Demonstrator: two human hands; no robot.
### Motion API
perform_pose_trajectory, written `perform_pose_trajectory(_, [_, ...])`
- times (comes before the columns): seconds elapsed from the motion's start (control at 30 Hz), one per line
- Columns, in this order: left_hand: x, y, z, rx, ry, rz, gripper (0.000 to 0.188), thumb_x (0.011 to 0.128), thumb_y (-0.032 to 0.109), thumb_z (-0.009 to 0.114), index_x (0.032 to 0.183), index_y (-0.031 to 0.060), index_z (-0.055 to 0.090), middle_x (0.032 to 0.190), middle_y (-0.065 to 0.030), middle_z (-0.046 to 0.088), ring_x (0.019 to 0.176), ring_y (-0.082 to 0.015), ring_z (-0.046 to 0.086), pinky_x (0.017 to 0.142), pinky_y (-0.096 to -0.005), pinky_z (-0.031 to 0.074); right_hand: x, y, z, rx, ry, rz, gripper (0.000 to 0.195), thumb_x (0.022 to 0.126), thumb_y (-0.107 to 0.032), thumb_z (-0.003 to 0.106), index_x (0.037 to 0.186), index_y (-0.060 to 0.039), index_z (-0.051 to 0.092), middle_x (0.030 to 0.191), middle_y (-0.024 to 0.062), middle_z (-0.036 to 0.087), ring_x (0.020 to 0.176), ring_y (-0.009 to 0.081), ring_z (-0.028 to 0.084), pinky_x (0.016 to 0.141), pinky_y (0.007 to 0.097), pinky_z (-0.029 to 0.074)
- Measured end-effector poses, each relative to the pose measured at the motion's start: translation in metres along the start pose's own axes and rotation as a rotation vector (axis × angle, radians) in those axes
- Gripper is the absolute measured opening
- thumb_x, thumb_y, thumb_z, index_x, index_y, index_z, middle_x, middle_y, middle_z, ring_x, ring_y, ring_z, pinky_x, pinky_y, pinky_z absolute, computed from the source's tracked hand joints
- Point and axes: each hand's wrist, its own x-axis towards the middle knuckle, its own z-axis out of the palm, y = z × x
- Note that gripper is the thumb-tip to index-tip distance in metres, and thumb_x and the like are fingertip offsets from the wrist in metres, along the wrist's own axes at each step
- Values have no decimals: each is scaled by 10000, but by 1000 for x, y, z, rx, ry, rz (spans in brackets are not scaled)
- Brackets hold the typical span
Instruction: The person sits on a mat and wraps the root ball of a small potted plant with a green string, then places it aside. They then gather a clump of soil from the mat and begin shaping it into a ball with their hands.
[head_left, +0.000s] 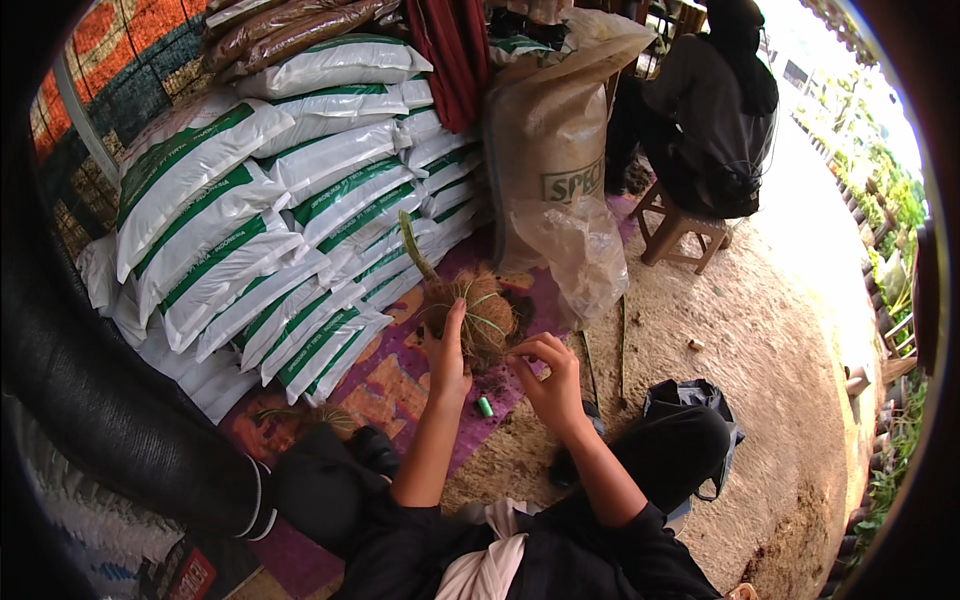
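Observation:
My left hand grips a round ball of brown coir fibre, its thumb lying along the near side. Light green string criss-crosses the ball, and a thick green stem juts from its upper left. At the ball's lower right, my right hand has its thumb and index finger pinched close together by the loose fibres. Whether a strand lies between those fingertips is too fine to make out. Below the ball, a small green spool rests on a purple patterned mat.
White and green sacks are stacked at left, beside a large woven sack with clear plastic. Another fibre ball lies near my left foot. A person sits on a stool. A black plastic bag is by my right knee.

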Motion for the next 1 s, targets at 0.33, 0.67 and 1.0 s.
perform_pose_trajectory(0.33, [8,-7,-11,-61,11,-93,875,711,344,682,1310,-36,170,1267,-154,359,1164,-221,364,931,-358,344,-7,12,-10,445,13,261,75,801,-58,577,859,-13,592,804,52,590,707,121,562,620,240,431])
perform_pose_trajectory(0.67, [0,-4,-4,140,27,33,779,714,308,688,1271,-16,248,1187,-131,404,1090,-191,399,893,-314,349,22,-23,-27,-223,14,-377,147,652,6,626,785,-42,588,779,52,551,689,207,536,629,299,415])
perform_pose_trajectory(1.0, [-15,-7,6,294,-66,192,464,763,247,671,1085,7,439,1016,-76,503,894,-138,488,768,-266,401,58,-20,-20,-362,-102,-587,152,630,-46,618,774,-69,573,783,16,527,748,175,516,727,306,382])
